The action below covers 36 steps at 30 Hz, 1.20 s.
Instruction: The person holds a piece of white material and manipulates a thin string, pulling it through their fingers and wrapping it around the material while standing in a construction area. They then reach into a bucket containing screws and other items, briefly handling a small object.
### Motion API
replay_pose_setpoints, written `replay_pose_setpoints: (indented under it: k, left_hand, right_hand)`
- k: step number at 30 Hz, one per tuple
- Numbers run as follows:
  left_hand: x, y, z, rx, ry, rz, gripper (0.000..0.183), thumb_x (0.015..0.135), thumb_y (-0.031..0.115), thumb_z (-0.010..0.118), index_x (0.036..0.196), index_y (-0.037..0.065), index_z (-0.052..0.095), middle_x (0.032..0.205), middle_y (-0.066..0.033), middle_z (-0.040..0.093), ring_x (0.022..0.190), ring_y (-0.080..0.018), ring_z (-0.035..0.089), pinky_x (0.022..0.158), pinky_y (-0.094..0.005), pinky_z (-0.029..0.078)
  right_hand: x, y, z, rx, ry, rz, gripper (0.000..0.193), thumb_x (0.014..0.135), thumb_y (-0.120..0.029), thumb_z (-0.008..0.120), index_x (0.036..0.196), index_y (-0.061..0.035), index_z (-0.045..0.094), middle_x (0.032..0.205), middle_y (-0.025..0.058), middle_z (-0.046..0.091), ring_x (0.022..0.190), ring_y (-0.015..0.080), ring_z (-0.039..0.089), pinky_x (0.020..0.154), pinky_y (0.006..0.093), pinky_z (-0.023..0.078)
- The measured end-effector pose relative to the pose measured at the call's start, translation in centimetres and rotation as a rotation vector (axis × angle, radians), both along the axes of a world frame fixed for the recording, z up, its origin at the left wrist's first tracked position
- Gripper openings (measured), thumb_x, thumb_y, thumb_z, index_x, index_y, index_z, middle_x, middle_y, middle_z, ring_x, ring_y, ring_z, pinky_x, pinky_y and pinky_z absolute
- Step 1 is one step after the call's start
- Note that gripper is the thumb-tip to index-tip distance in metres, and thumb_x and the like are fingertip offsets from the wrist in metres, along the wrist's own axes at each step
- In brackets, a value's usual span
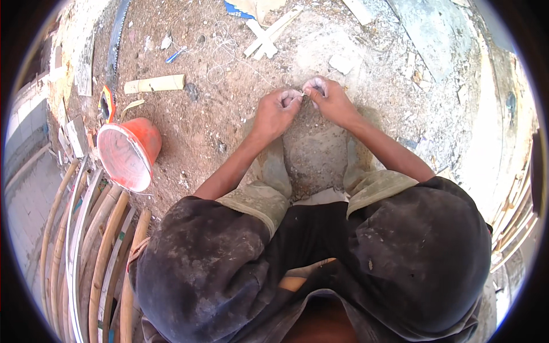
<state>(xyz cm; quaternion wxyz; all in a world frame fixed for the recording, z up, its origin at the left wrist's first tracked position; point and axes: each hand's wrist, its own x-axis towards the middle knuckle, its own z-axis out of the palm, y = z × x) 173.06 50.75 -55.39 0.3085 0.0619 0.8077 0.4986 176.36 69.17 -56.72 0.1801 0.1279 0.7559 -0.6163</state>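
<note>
My left hand and my right hand meet in front of my knees, both dusted with white powder. Thumb and fingers are pinched on each side, closed on a thin white string. Only a small pale bit of it shows between the fingertips. From my left hand the string seems to run toward a loose tangle on the ground at the upper left. Near that tangle lies a small blue object, too small to make out.
An orange bucket lies tipped at left, beside a saw with an orange-black handle. A light wood piece and crossed wooden strips lie on gritty ground. Bamboo poles lean at lower left. A grey sheet lies at upper right.
</note>
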Motion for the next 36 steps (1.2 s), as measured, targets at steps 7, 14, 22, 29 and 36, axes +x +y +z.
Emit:
replay_pose_setpoints:
  k: [7,14,22,29,36]
  left_hand:
    - [0.7,0.0,0.4,0.066,-0.165,0.111,0.015,0.093,0.016,0.067,0.094,0.002,0.071,0.069,0.0084,0.055,0.061,-0.0009,0.043,0.053,-0.0207,0.037]
    - [0.6,0.0,0.4,0.027,-0.140,0.135,0.013,0.086,0.014,0.067,0.086,0.001,0.070,0.065,0.0035,0.058,0.059,-0.0044,0.048,0.054,-0.0249,0.042]
    - [0.8,0.1,0.1,0.013,-0.072,0.057,0.011,0.092,0.012,0.067,0.090,0.001,0.069,0.066,0.0086,0.052,0.059,-0.0006,0.042,0.050,-0.0207,0.035]
    - [0.9,-0.1,0.1,0.033,0.021,-0.006,0.010,0.091,0.011,0.067,0.086,0.003,0.069,0.065,0.0089,0.050,0.059,-0.0011,0.042,0.051,-0.0209,0.036]
    - [0.9,0.1,0.7,0.063,-0.023,-0.014,0.013,0.090,0.013,0.066,0.081,0.003,0.067,0.066,0.0086,0.050,0.060,-0.0015,0.042,0.052,-0.0218,0.037]
  right_hand:
    - [0.4,0.7,2.5,0.378,0.230,-0.063,0.018,0.093,-0.021,0.061,0.103,-0.0058,0.063,0.101,0.0157,0.065,0.083,0.0353,0.067,0.071,0.0438,0.053]
    - [0.7,0.9,2.7,0.528,0.509,0.293,0.015,0.091,-0.021,0.064,0.099,-0.0081,0.065,0.104,0.0102,0.063,0.076,0.0308,0.067,0.066,0.0398,0.055]
    - [1.0,1.0,1.9,0.600,0.580,0.343,0.011,0.088,-0.015,0.066,0.096,-0.0075,0.066,0.097,0.0081,0.062,0.073,0.0274,0.066,0.064,0.0368,0.054]
    - [1.1,1.1,1.9,0.640,0.626,0.391,0.014,0.086,-0.016,0.068,0.097,-0.0078,0.066,0.099,0.0081,0.063,0.072,0.0268,0.067,0.064,0.0368,0.055]
    - [0.9,1.0,1.8,0.623,0.693,0.358,0.014,0.079,-0.020,0.067,0.075,-0.0106,0.057,0.085,0.0088,0.057,0.063,0.0264,0.064,0.059,0.0392,0.053]
